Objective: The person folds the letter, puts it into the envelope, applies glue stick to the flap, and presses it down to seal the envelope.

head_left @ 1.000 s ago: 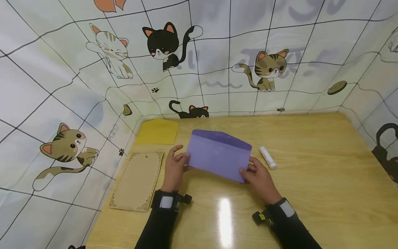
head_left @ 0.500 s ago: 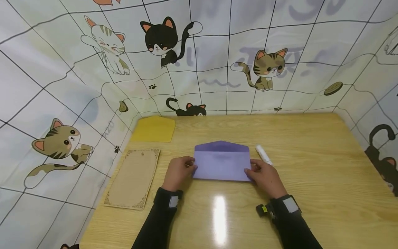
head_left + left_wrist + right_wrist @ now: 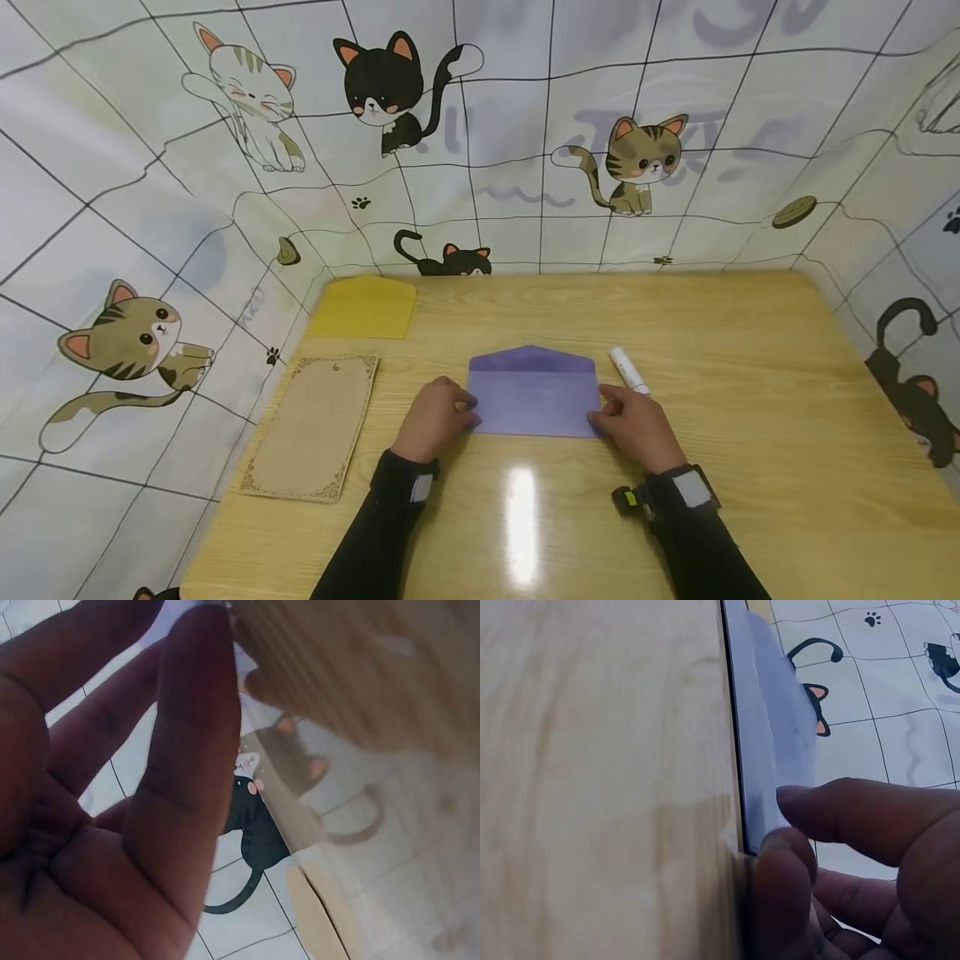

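A purple envelope (image 3: 534, 404) lies on the wooden table in front of me, its darker pointed flap (image 3: 531, 359) unfolded toward the back. At its left edge, the thumb and index finger of my left hand (image 3: 433, 421) pinch the side near the front corner. My right hand (image 3: 641, 429) holds the opposite edge between thumb and fingertip. The right wrist view shows the envelope (image 3: 769, 727) low along the tabletop, with the fingertips at its near end. Large in the left wrist view is my left hand (image 3: 150, 787), its fingertips reaching the upper border.
A white capped tube (image 3: 628, 369), like a glue stick, lies just behind my right hand. Bordered tan paper (image 3: 311, 425) lies on the left, with a yellow envelope (image 3: 363, 308) behind it. Cat-printed cloth (image 3: 517, 183) rises behind and beside the table (image 3: 712, 333).
The purple envelope was tilted up in both hands; it has come down toward me, straightened and now lies on the table. Both hands came down with it, keeping to its sides.
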A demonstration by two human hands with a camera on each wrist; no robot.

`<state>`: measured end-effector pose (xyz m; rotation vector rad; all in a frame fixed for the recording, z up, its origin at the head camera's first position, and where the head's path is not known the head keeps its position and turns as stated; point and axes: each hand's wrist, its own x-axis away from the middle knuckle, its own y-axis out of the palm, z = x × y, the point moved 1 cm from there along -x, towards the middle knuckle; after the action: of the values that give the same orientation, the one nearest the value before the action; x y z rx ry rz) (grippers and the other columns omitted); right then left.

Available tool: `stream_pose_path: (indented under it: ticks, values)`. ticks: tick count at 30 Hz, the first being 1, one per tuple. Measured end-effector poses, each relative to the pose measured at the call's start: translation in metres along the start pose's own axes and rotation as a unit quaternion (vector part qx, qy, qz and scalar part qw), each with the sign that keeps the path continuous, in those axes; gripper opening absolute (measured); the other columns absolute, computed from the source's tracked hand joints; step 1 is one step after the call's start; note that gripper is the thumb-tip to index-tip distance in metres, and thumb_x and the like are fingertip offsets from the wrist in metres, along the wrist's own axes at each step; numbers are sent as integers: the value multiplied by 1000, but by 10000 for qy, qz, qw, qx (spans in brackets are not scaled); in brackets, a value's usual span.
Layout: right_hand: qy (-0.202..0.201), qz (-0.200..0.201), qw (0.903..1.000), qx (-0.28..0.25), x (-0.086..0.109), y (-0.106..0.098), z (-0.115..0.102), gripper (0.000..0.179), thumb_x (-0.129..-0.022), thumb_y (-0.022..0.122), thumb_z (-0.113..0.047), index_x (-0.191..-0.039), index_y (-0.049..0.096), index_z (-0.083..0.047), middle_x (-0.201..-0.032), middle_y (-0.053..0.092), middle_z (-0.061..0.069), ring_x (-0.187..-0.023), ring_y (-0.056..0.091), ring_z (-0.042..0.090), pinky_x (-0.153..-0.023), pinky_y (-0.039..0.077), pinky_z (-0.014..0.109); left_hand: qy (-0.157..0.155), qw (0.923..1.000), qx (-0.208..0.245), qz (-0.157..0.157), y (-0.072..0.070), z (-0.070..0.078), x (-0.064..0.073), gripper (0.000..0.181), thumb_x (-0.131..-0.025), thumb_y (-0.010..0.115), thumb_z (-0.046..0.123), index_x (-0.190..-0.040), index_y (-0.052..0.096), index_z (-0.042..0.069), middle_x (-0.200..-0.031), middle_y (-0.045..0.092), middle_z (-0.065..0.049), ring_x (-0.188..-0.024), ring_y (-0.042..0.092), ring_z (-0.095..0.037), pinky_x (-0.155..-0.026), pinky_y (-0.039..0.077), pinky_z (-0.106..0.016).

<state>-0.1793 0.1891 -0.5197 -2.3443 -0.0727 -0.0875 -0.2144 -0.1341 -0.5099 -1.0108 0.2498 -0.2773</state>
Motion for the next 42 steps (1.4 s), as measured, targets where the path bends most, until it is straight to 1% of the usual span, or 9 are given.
stream_pose_path:
  ticks: [4,8,13,18,21,27,32,38,42]
  values:
    - [-216,584,9977,-263,-11,3,-5,43,-89,71,-27,-125,65,-4,-92,68,9,-73,58,17,-62,49,36,-209,9997,-38,119,-8,-12,12,17,-80,78,19,-93,79,9,-93,71,-5,-89,56,-17,-81,53,-39]
    - [-400,1247,9912,209,-28,-1,3,41,-89,71,-27,-121,66,-1,-103,67,20,-83,61,30,-66,52,48,-491,9971,-154,566,-15,-21,24,15,-86,74,21,-95,78,10,-90,69,-5,-81,58,-16,-71,54,-39]
    - [-304,153,9953,904,-49,0,20,60,-85,71,-22,-134,52,7,-108,68,27,-88,63,32,-75,54,52,-456,9937,479,902,-12,-18,31,17,-92,69,25,-106,74,16,-94,69,-1,-76,60,-11,-67,55,-36]
    - [-220,-595,9949,786,-38,5,25,85,-78,69,-20,-151,30,-1,-94,67,17,-70,56,22,-60,48,40,-236,9832,1757,425,4,-1,36,17,-94,66,29,-109,72,23,-97,68,10,-81,61,-5,-70,55,-33]
    - [-571,-521,9967,265,-20,5,9,76,-83,69,-21,-150,33,-14,-94,64,11,-69,56,19,-56,48,36,-15,9802,1970,177,10,14,39,20,-93,68,32,-111,70,24,-98,69,11,-84,61,-4,-71,56,-31]
    - [-1727,194,9841,-355,12,3,-45,37,-86,77,-31,-113,54,-19,-94,68,0,-78,63,9,-60,55,33,870,9903,1026,360,13,54,42,48,-89,69,47,-127,63,18,-116,70,2,-91,63,-6,-76,57,-31]
    - [-2316,231,9709,-573,18,6,-76,31,-92,67,-40,-114,56,-22,-96,69,-3,-83,65,4,-66,58,30,1456,9860,151,800,14,80,28,60,-85,72,51,-134,58,20,-126,67,3,-109,59,-6,-87,56,-31]
    - [-2511,922,9634,-176,12,6,-91,20,-98,57,-44,-101,63,-26,-77,61,-9,-67,57,2,-57,52,29,1732,9722,70,1573,10,87,9,36,-90,70,39,-123,64,25,-111,72,7,-99,62,-4,-77,57,-29]
    - [-2571,1137,9595,185,13,9,-94,27,-97,57,-47,-93,68,-23,-69,57,-10,-59,49,5,-52,46,29,1643,9725,-54,1650,11,82,15,32,-89,71,37,-118,68,24,-107,74,7,-96,64,-7,-75,58,-31]
